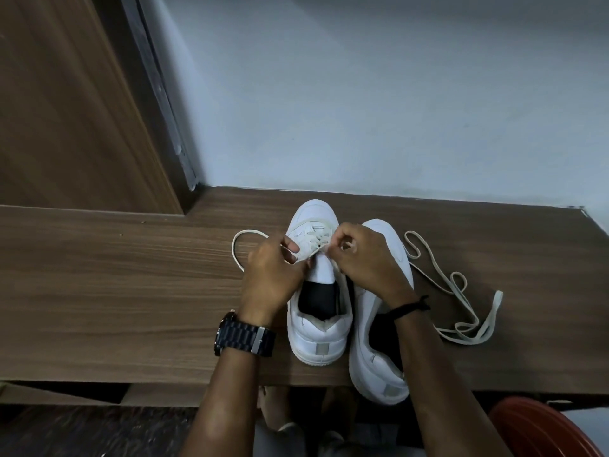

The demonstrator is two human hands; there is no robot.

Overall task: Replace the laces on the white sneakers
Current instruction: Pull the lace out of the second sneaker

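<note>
Two white sneakers stand side by side on a brown wooden table (115, 291), toes pointing away from me. The left sneaker (318, 328) has a cream lace (314, 237) threaded through its upper eyelets. My left hand (272, 275) grips the left eyelet flap of this sneaker beside the tongue. My right hand (361, 255) pinches the lace at the right eyelet row. One end of that lace loops out over the table to the left (235, 247). The right sneaker (379, 367) shows no lace, and its heel overhangs the table's front edge.
A loose cream lace (461, 301) lies tangled on the table right of the sneakers. A pale wall rises behind the table and a wooden panel (66, 110) stands at the left. A red round object (540, 430) sits below the table's front right.
</note>
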